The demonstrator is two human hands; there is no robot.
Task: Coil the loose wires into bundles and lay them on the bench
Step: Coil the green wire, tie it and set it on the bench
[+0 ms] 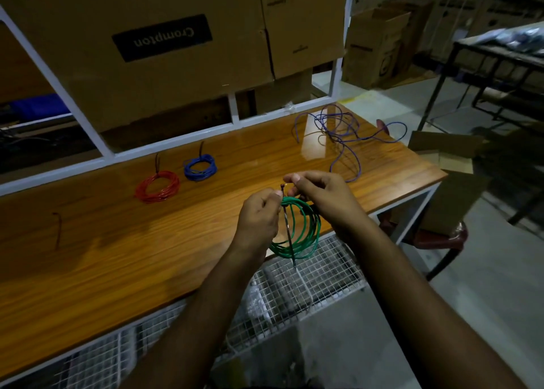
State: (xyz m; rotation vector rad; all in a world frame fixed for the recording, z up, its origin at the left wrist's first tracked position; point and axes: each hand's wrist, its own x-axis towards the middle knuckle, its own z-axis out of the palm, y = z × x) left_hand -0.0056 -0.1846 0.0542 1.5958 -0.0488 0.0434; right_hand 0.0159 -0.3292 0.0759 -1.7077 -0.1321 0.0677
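Note:
A green wire coil [306,229] hangs over the front edge of the wooden bench [147,235], held between both hands. My left hand [259,215] pinches its top left. My right hand [321,197] grips the top right. A black cable tie [290,235] runs through the coil, its tail pointing down. A red coil [157,186] and a blue coil [200,167], each tied, lie on the bench further back. A loose purple wire [344,135] sprawls at the far right of the bench.
A spare black cable tie [58,229] lies on the bench at left. Cardboard boxes [164,50] fill the white shelf frame behind. A wire mesh tray [294,288] hangs below the bench front. A red stool [441,235] stands to the right.

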